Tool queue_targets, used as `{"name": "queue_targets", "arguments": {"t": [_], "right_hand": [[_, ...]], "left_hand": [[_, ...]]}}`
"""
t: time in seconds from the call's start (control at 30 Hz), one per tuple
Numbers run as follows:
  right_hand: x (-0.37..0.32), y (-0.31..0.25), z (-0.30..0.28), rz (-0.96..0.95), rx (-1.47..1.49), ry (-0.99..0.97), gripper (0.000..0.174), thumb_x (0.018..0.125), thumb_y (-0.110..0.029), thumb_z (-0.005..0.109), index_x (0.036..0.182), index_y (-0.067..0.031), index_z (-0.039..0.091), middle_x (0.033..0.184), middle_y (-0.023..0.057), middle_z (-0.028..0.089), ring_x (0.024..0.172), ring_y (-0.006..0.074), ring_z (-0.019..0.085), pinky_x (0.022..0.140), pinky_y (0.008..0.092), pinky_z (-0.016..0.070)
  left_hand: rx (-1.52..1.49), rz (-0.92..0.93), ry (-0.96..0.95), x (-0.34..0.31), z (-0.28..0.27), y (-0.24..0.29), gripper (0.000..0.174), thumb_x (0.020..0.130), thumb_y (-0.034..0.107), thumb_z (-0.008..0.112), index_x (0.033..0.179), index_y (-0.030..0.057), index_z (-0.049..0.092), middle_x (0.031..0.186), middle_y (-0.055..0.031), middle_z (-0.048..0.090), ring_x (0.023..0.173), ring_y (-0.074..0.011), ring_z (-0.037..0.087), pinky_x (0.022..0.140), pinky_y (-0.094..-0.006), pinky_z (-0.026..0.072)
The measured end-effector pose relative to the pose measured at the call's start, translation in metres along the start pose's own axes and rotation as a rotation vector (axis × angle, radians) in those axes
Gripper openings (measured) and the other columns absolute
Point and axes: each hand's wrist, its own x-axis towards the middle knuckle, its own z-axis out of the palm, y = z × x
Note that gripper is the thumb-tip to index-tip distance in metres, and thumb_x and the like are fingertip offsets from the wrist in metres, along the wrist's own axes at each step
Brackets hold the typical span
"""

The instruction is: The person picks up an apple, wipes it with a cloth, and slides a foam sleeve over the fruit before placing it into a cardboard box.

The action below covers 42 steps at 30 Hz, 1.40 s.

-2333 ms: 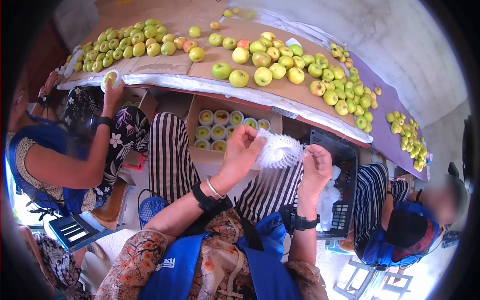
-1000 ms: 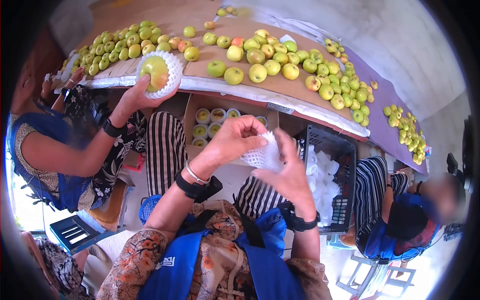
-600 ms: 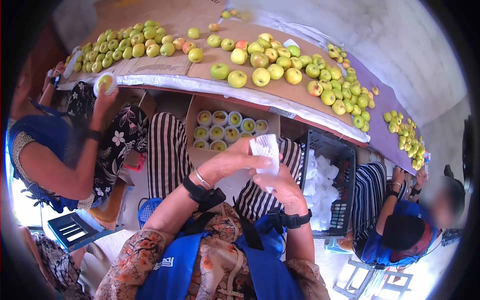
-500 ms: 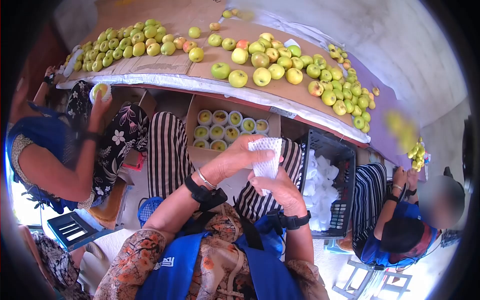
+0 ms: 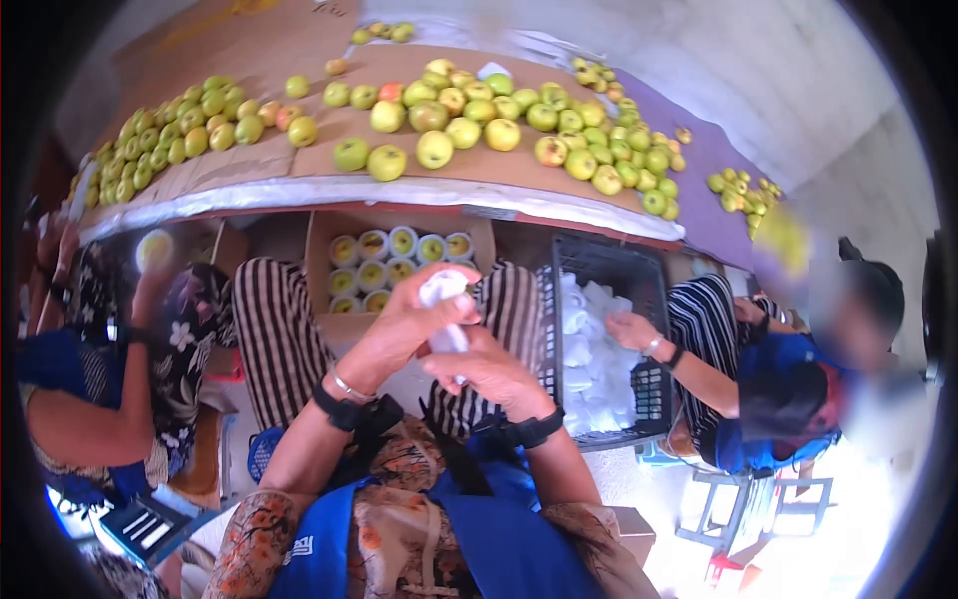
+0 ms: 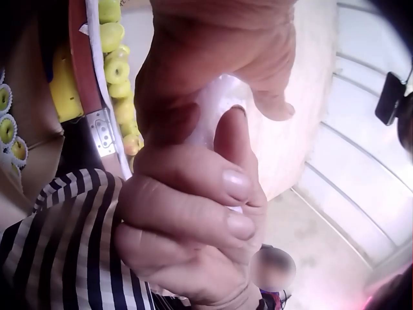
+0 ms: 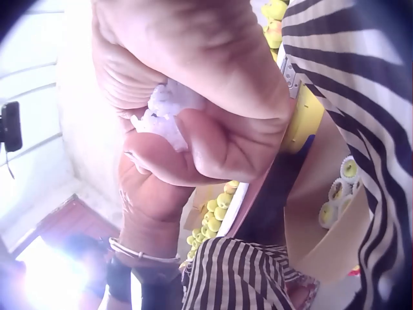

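Observation:
A white foam net sleeve (image 5: 444, 299) is bunched small between both hands above the striped lap. My left hand (image 5: 411, 321) curls over its top, and my right hand (image 5: 481, 371) grips its lower end from below. In the left wrist view only a pale strip of the foam net (image 6: 216, 106) shows between the fingers of the two hands. The right wrist view has the crumpled foam net (image 7: 164, 110) squeezed inside my right hand's curled fingers, with my braceleted left wrist (image 7: 145, 252) beyond it.
Many green-yellow apples (image 5: 434, 150) lie on the cardboard-covered table (image 5: 329, 190). Under its edge stands a cardboard box (image 5: 391, 262) of netted apples. A black crate (image 5: 639, 299) of foam nets is on the right, with a neighbour's hand (image 5: 631, 331) in it. A person at left holds a netted apple (image 5: 155, 250).
The net, stretched wide between my hands earlier, is now folded and squeezed small. The neighbour on the right has reached into the black crate. The head view has shifted rightward.

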Motion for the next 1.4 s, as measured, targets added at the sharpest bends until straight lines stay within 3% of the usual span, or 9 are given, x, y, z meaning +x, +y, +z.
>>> {"name": "queue_targets", "arguments": {"t": [0.2,0.33,0.47,0.5,0.63,0.9,1.13,1.3,1.4], "right_hand": [[0.007,-0.003,0.020,-0.090,-0.394,0.076,0.037,0.076,-0.013,0.077,0.106,-0.0009,0.061,0.099,0.0027,0.064,0.093,0.0148,0.061,0.081,0.0298,0.0493],[0.006,0.000,0.026,-0.080,-0.381,0.125,0.037,0.077,-0.005,0.074,0.111,-0.0020,0.059,0.100,0.0066,0.067,0.094,0.0162,0.063,0.082,0.0315,0.0502],[0.008,0.039,0.021,-0.459,-0.688,0.333,0.035,0.083,-0.004,0.066,0.116,-0.0017,0.056,0.105,0.0096,0.066,0.101,0.0226,0.063,0.087,0.0342,0.0498],[0.005,0.024,0.039,-0.663,-0.471,0.448,0.034,0.083,-0.002,0.061,0.117,-0.0013,0.056,0.107,0.0127,0.066,0.102,0.0267,0.064,0.087,0.0369,0.0503],[0.008,0.030,0.030,-0.361,-0.558,0.201,0.029,0.084,-0.009,0.060,0.113,-0.0018,0.057,0.096,0.0193,0.067,0.094,0.0361,0.067,0.081,0.0411,0.0519],[-0.005,0.017,0.033,-0.399,-0.738,0.214,0.020,0.085,-0.004,0.059,0.105,0.0019,0.057,0.090,0.0166,0.067,0.085,0.0302,0.068,0.073,0.0381,0.0516],[-0.006,0.028,0.023,-0.598,-0.474,0.489,0.026,0.083,-0.010,0.068,0.108,-0.0063,0.061,0.093,0.0179,0.068,0.092,0.0352,0.067,0.076,0.0412,0.0529],[-0.011,0.024,0.015,-0.674,-0.935,0.529,0.023,0.078,-0.013,0.070,0.100,-0.0097,0.063,0.093,0.0141,0.068,0.089,0.0326,0.068,0.072,0.0410,0.0537],[-0.017,0.016,0.007,-0.556,-0.646,0.435,0.030,0.079,-0.015,0.071,0.105,-0.0046,0.059,0.098,0.0129,0.062,0.091,0.0252,0.064,0.072,0.0350,0.0518]], "left_hand": [[-0.138,0.095,-0.014,-0.005,0.017,0.006,0.023,0.101,0.027,0.057,0.093,0.0052,0.056,0.077,-0.0018,0.053,0.075,-0.0105,0.051,0.078,-0.0296,0.0498],[0.016,0.147,-0.063,-0.015,0.027,0.014,0.026,0.097,0.030,0.063,0.088,0.0068,0.054,0.077,-0.0007,0.054,0.073,-0.0100,0.053,0.069,-0.0267,0.0483],[0.571,0.390,-0.032,-0.022,0.037,0.023,0.028,0.079,0.013,0.082,0.093,0.0047,0.058,0.084,0.0006,0.059,0.075,-0.0053,0.052,0.069,-0.0225,0.0459],[0.554,0.390,0.015,-0.020,0.038,0.023,0.029,0.079,0.011,0.082,0.095,0.0037,0.060,0.083,0.0014,0.059,0.075,-0.0048,0.051,0.068,-0.0221,0.0454],[0.363,0.220,0.177,-0.020,0.040,0.022,0.025,0.086,0.014,0.076,0.104,-0.0001,0.065,0.073,0.0032,0.056,0.066,-0.0043,0.050,0.060,-0.0206,0.0430],[-0.123,0.251,-0.006,-0.018,0.040,0.032,0.031,0.099,0.031,0.060,0.095,0.0005,0.065,0.059,0.0023,0.047,0.057,-0.0079,0.048,0.058,-0.0243,0.0424],[0.494,0.430,-0.025,-0.031,0.072,0.036,0.017,0.089,0.015,0.072,0.101,0.0032,0.069,0.084,0.0032,0.061,0.079,-0.0043,0.055,0.074,-0.0207,0.0440],[0.298,0.175,-0.022,-0.030,0.073,0.036,0.016,0.088,0.013,0.072,0.100,0.0034,0.071,0.083,0.0019,0.064,0.078,-0.0055,0.057,0.073,-0.0222,0.0459],[0.374,0.297,-0.097,-0.032,0.081,0.032,0.015,0.088,0.014,0.071,0.097,0.0016,0.071,0.085,-0.0005,0.066,0.079,-0.0075,0.060,0.073,-0.0236,0.0475]]}}
